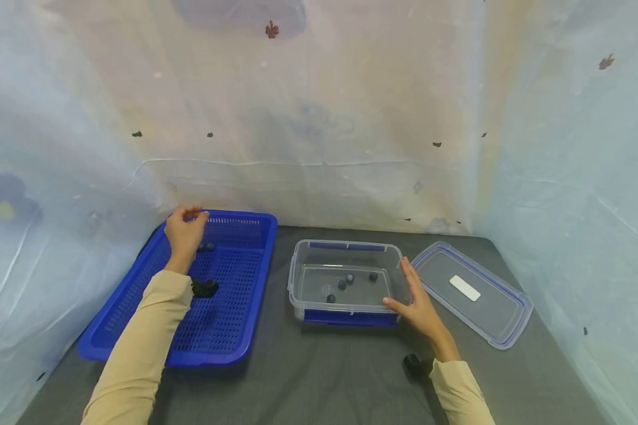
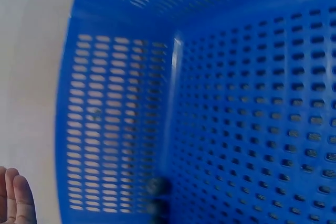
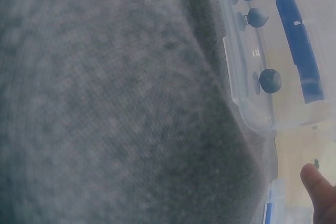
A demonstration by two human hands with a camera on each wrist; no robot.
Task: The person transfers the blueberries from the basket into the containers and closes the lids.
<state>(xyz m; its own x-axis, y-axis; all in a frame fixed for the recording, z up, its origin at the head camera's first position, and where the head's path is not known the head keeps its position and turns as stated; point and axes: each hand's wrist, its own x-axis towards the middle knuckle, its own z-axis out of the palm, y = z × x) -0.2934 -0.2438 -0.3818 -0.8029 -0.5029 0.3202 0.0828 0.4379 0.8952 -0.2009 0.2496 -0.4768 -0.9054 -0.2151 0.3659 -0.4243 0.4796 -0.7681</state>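
Observation:
My left hand hovers over the far left part of a blue perforated basket, its fingers extended near the thumb; I see nothing between them. In the left wrist view its fingertips show at the lower left. A few dark blueberries lie in the basket below that hand. Spread at the right end of a clear plastic container with blue clips, my right hand touches its rim with thumb and straight fingers. Several blueberries sit apart on the container's floor; some show in the right wrist view.
To the right, a clear lid with a blue seal and white label lies flat, close by the container. Grey cloth covers the table. Pale patterned sheeting walls the back and both sides.

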